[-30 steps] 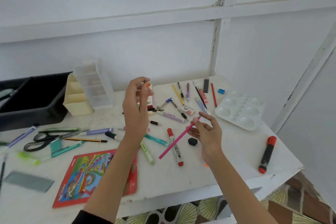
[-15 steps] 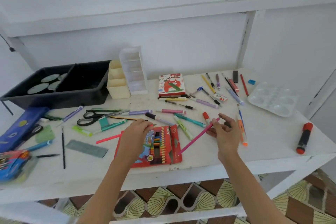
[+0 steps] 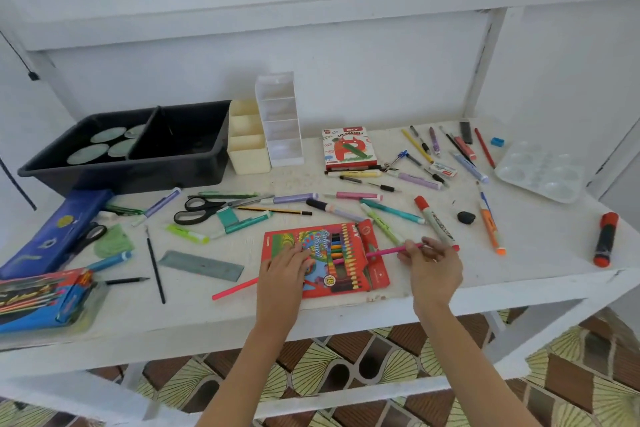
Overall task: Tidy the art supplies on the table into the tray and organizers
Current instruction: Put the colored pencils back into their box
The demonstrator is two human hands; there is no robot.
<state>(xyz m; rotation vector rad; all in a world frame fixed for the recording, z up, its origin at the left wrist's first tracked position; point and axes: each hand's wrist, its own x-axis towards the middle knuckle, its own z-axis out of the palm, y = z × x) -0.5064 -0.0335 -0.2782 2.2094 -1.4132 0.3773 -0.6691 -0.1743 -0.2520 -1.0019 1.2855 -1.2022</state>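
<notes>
A red colour-pencil box (image 3: 349,274) lies open near the table's front edge, its pencils showing. My left hand (image 3: 284,272) rests on the box's left part with the fingers laid flat. My right hand (image 3: 433,267) pinches a pink pencil (image 3: 381,253) at its right end; the pencil lies across the box's open flap. A second pink pencil (image 3: 235,289) lies on the table left of my left hand. At the back stand a black two-part tray (image 3: 138,170), a cream organizer (image 3: 247,152) and a clear organizer (image 3: 280,121).
Pens, markers and highlighters are scattered across the white table (image 3: 536,253). Scissors (image 3: 204,210) and a grey ruler (image 3: 201,265) lie left of centre. There is a blue pencil case (image 3: 52,232) at the left, an oil pastels box (image 3: 348,149) behind, and a paint palette (image 3: 540,170) and a red-black marker (image 3: 604,243) at the right.
My left hand came down from mid-air onto the red box. My right hand lowered the pink pencil until it lay across the box. The camera swung left and back.
</notes>
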